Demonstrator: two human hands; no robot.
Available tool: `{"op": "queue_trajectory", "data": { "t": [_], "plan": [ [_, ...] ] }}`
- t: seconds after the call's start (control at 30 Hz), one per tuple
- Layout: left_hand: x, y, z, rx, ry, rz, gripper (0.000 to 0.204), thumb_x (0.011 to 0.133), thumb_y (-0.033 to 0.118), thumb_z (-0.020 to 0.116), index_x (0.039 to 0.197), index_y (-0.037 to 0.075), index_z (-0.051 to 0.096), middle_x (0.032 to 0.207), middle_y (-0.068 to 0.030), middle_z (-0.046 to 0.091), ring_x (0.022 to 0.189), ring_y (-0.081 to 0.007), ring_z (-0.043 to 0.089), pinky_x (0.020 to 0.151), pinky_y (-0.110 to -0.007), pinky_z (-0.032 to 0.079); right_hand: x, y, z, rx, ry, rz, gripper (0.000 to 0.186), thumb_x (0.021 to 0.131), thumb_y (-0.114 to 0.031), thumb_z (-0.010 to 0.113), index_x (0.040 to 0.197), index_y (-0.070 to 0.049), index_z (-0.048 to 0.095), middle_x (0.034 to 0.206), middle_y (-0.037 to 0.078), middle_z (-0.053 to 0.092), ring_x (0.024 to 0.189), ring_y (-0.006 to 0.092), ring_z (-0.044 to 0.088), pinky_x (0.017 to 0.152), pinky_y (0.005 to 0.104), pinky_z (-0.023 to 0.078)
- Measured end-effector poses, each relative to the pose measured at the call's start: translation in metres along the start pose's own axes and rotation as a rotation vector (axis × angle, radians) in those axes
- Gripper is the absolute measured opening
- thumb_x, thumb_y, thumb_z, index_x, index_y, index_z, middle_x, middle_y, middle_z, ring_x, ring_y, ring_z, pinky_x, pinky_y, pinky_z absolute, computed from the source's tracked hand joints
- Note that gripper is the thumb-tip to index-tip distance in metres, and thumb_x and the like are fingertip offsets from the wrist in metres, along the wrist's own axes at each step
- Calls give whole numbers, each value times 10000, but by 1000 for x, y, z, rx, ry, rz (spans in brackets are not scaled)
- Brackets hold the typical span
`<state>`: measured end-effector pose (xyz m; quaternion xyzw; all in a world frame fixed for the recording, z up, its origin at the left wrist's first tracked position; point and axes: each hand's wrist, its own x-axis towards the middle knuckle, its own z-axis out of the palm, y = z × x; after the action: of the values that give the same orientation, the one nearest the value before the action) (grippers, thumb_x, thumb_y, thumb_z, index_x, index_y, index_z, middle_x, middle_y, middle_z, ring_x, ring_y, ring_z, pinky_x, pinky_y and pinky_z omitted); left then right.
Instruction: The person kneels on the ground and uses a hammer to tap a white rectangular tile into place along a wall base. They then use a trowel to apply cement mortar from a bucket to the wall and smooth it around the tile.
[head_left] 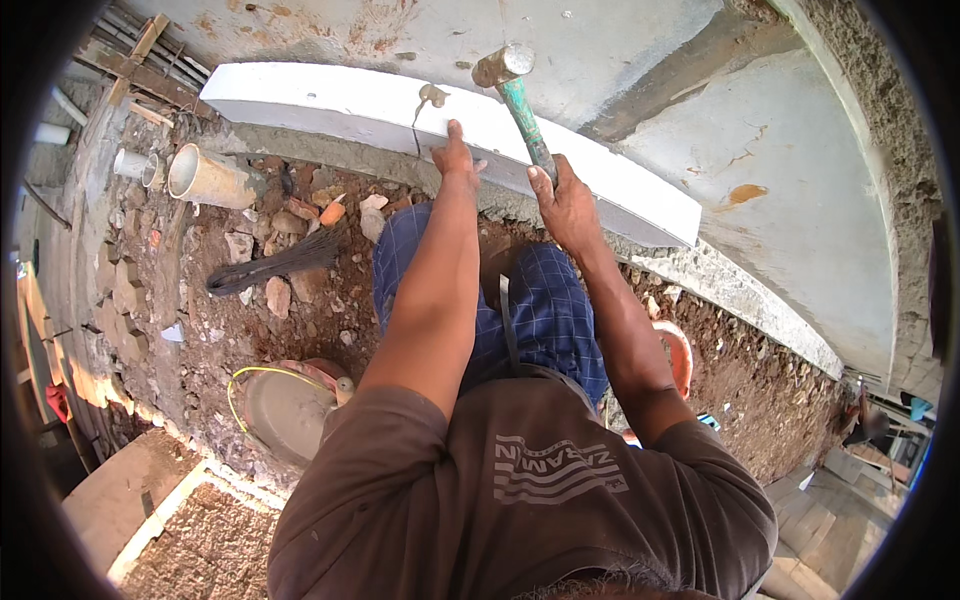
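A long white block (330,103), straight-edged but bent by the lens, lies along the foot of the grey wall. My left hand (456,157) rests against its near edge, index finger stretched onto the white top and thumb out to the side. Nothing shows in that hand. My right hand (570,207) is closed round the lower handle of a hammer (517,103), which has a worn green grip and a mortar-crusted head. The head is over the far side of the block; whether it touches cannot be told. A dab of wet mortar (432,95) sits on the block, with a dark streak running down its front.
A bucket of grey mortar (288,410) stands at my left, near a bundle of dark wire (275,265) and pale pipe pieces (210,178). Broken bricks and stones (280,297) litter the soil. An orange container (676,355) is partly hidden behind my right arm.
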<state>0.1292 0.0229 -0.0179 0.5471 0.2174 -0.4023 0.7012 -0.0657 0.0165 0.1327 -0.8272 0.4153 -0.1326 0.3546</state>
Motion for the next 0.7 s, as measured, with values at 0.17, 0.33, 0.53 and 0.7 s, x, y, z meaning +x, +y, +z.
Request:
{"op": "queue_trajectory", "data": {
  "t": [0.17,0.33,0.53,0.7],
  "plan": [
    [-9,-12,22,20,-26,-52,1076,897,547,687,1588,106,-11,1600,-141,236,1381,-389,386,934,-578,538,18,92,33,-85,-35,48,663,994,-576,506,1221,45,550,768,267,647,677,412,665,618,494,514],
    [46,1,-11,62,-135,-45,1087,865,543,732,1581,130,25,1606,-157,234,1413,-405,343,1013,-638,463,-39,52,-26,468,-58,358,624,975,-567,567,1202,13,587,740,79,623,588,158,583,529,335,483],
    [-86,-91,65,131,-220,-268,1065,879,464,748,1595,164,19,1647,-171,108,1453,-520,202,1084,-675,379,-118,59,-151,269,510,172,545,981,-526,559,1078,9,594,729,104,597,685,204,587,624,385,478],
    [-110,-130,93,32,-142,-247,1212,887,313,772,1544,199,-240,1632,-195,141,1401,-543,305,1091,-653,400,-135,88,-176,173,832,153,441,1005,-422,561,1098,9,541,723,149,629,672,244,650,614,399,505]
  ]
}}
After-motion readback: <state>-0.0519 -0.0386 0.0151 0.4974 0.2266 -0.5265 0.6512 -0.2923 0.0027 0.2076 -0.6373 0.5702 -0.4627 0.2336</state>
